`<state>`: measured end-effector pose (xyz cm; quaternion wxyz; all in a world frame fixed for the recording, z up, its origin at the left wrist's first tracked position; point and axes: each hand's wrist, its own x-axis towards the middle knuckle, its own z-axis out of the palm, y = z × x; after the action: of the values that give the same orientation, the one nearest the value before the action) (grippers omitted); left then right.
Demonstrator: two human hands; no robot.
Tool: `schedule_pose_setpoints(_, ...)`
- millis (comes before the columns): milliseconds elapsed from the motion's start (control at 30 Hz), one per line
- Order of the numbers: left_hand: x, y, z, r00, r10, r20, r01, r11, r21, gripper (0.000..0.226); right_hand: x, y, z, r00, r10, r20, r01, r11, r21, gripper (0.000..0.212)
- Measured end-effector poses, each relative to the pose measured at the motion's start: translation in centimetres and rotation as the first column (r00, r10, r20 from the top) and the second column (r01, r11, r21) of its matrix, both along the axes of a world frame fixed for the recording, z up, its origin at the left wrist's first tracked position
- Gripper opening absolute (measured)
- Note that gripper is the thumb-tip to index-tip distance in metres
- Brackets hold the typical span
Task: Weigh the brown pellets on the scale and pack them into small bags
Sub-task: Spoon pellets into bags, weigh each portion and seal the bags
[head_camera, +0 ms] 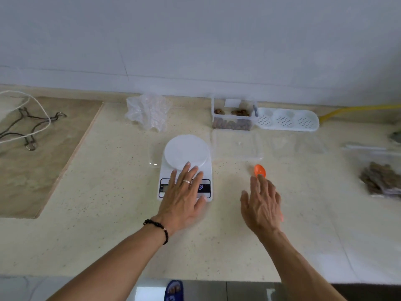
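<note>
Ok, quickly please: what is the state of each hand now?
Left hand: open, fingers straight, lying over the scale display.
Right hand: open, over the orange spoon, not gripping it.

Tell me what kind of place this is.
Probably a home counter set up for packing by hand: a white digital scale, a clear tub of brown pellets, and a pile of empty plastic bags by the wall.

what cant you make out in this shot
Head view:
- Scale display: the left hand covers most of it, so no reading.
- Orange spoon handle: hidden under the right hand.
- Filled bags: blurred and cut off at the right edge.
</note>
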<state>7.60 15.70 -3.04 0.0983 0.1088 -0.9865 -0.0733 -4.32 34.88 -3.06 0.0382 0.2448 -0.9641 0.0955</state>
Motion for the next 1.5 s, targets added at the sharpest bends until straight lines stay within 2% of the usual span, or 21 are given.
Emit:
schedule_pose_setpoints(100, -2.9, 1.2, 0.1, 0.998, -0.054, 0.039, 0.054, 0.999, 0.006, 0.061, -2.6, 2.7, 1.0, 0.977, -0.16, 0.139, 0.147, 0.984, 0.1, 0.047)
schedule_pose_setpoints(167, -4.3, 1.8, 0.2, 0.995, -0.092, 0.038, 0.092, 0.996, 0.0, 0.061, -3.5, 3.6, 1.2, 0.956, -0.221, 0.194, 0.198, 0.971, 0.132, 0.034)
schedule_pose_setpoints(233, -5.4, 1.9, 0.3, 0.992, -0.125, 0.031, 0.126, 0.992, -0.022, 0.06, -4.0, 3.9, 1.2, 0.939, -0.254, 0.23, 0.243, 0.967, 0.077, 0.021)
schedule_pose_setpoints(367, -6.8, 0.6, 1.0, 0.99, -0.137, 0.036, 0.138, 0.99, -0.023, 0.059, -5.1, 3.3, 1.6, 0.905, -0.27, 0.328, 0.307, 0.95, -0.065, 0.023)
schedule_pose_setpoints(533, -8.4, -3.1, 2.9, 0.996, -0.086, 0.023, 0.086, 0.996, 0.016, 0.062, -7.0, -0.5, 5.5, 0.887, -0.199, 0.416, 0.337, 0.895, -0.292, 0.025)
schedule_pose_setpoints(700, -8.5, -6.9, 3.8, 0.997, 0.03, 0.074, -0.032, 0.999, 0.03, 0.075, -9.6, -6.2, 7.4, 0.797, -0.083, 0.599, 0.361, 0.86, -0.361, 0.016)
schedule_pose_setpoints(933, -8.8, -9.3, 4.1, 0.96, 0.145, 0.238, -0.165, 0.984, 0.066, 0.096, -12.4, -11.8, 6.0, 0.657, 0.03, 0.753, 0.34, 0.88, -0.332, 0.023)
schedule_pose_setpoints(1100, -10.4, -8.8, 4.1, 0.939, 0.158, 0.304, -0.205, 0.97, 0.129, 0.106, -13.4, -13.7, 4.8, 0.523, 0.121, 0.844, 0.269, 0.916, -0.298, 0.013)
schedule_pose_setpoints(1167, -11.5, -8.4, 4.3, 0.924, 0.16, 0.348, -0.217, 0.967, 0.131, 0.114, -14.0, -14.0, 4.8, 0.479, 0.197, 0.855, 0.233, 0.911, -0.341, 0.009)
schedule_pose_setpoints(1233, -12.6, -8.3, 4.5, 0.915, 0.163, 0.369, -0.235, 0.959, 0.159, 0.122, -14.7, -14.1, 5.1, 0.465, 0.27, 0.843, 0.227, 0.884, -0.409, 0.014)
schedule_pose_setpoints(1300, -13.7, -8.3, 4.9, 0.931, 0.172, 0.322, -0.258, 0.934, 0.246, 0.11, -15.6, -14.2, 5.5, 0.464, 0.319, 0.826, 0.233, 0.856, -0.462, 0.015)
schedule_pose_setpoints(1400, -15.3, -8.3, 5.5, 0.961, 0.273, 0.037, -0.265, 0.88, 0.394, 0.048, -16.8, -13.9, 5.9, 0.468, 0.354, 0.81, 0.245, 0.829, -0.503, 0.013)
schedule_pose_setpoints(1433, -15.7, -8.3, 5.9, 0.948, 0.318, -0.026, -0.274, 0.855, 0.44, 0.038, -17.2, -13.8, 6.0, 0.467, 0.367, 0.804, 0.237, 0.824, -0.514, 0.013)
schedule_pose_setpoints(1500, -16.4, -8.3, 6.7, 0.935, 0.354, -0.026, -0.29, 0.803, 0.52, 0.031, -17.7, -13.5, 6.3, 0.449, 0.4, 0.799, 0.212, 0.821, -0.531, 0.009)
